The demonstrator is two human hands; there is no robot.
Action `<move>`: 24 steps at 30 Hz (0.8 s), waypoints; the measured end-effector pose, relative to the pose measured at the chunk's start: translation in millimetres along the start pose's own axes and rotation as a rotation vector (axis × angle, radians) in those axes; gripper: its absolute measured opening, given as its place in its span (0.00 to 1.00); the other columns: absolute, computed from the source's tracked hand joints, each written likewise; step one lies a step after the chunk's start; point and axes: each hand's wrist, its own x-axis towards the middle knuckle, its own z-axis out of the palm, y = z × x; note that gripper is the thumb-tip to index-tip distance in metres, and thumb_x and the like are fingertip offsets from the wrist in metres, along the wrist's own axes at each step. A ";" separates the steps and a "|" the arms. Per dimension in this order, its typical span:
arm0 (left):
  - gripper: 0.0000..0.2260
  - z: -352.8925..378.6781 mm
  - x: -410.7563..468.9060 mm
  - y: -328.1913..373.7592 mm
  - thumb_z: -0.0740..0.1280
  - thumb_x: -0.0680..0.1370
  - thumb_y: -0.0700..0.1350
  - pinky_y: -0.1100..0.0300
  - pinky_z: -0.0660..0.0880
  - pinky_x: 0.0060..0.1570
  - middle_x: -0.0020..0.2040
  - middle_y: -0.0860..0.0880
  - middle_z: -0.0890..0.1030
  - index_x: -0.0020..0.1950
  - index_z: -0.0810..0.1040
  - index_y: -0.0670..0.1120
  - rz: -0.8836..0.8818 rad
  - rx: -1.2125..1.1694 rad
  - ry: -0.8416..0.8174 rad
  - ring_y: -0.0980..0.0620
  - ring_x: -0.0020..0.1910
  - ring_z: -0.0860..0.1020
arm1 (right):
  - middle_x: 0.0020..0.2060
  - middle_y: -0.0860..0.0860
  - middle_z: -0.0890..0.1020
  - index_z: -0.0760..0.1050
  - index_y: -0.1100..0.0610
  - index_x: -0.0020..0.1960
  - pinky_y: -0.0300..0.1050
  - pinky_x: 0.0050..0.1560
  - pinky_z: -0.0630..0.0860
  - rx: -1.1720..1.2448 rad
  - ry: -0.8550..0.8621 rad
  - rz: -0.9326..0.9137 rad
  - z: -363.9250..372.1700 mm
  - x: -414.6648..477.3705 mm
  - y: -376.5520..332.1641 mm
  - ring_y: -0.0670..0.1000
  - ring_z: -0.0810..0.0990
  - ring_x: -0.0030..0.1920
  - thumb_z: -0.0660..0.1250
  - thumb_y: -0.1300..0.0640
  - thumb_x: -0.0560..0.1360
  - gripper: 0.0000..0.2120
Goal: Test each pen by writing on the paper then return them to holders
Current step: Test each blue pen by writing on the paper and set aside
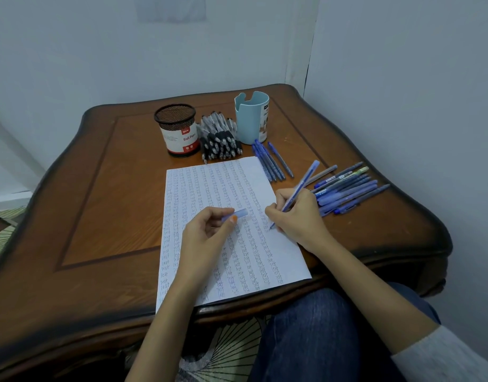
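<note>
Blue pen [303,183] is clamped in the right hand [298,216]. The fingers curl round its lower barrel, the tip touches the paper [209,183] near the sheet's right edge, and the barrel tilts up and away to the right. The left hand [207,230] is over the middle of the sheet, thumb and fingers pinching the pen cap [238,214].

The paper, filled with columns of short handwritten words, lies on the wooden table [99,188], reaching its front edge. Just right of the writing hand lies a spread of blue and grey pens [347,186]. Beside the sheet's far right corner, a row of blue pens [270,162] lies side by side. Beyond the sheet, a pile of black pens [219,139] sits between 2 upright holders: a black mesh holder [178,130] on the left and a light blue holder [252,119] on the right.
</note>
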 end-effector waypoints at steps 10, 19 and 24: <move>0.04 0.2 0.0 -0.2 0.70 0.76 0.43 0.64 0.76 0.46 0.48 0.41 0.81 0.51 0.82 0.49 -0.006 -0.004 -0.008 0.49 0.46 0.78 | 0.21 0.49 0.65 0.62 0.57 0.25 0.38 0.28 0.67 -0.027 0.016 -0.026 1.2 0.5 2.6 0.47 0.67 0.23 0.65 0.73 0.69 0.21; 0.04 0.6 -1.3 2.8 0.70 0.76 0.43 0.58 0.77 0.52 0.50 0.40 0.82 0.50 0.82 0.50 -0.020 -0.059 -0.029 0.43 0.52 0.80 | 0.23 0.54 0.69 0.66 0.59 0.35 0.35 0.20 0.64 0.301 0.076 0.151 -6.7 -0.8 -9.7 0.44 0.66 0.19 0.70 0.54 0.75 0.17; 0.06 0.7 -3.0 7.4 0.69 0.77 0.41 0.56 0.78 0.56 0.49 0.46 0.84 0.52 0.82 0.46 -0.004 -0.094 -0.062 0.48 0.50 0.82 | 0.27 0.56 0.72 0.68 0.60 0.38 0.36 0.20 0.61 0.464 -0.074 0.246 -8.8 -4.6 -12.1 0.47 0.68 0.21 0.56 0.50 0.82 0.18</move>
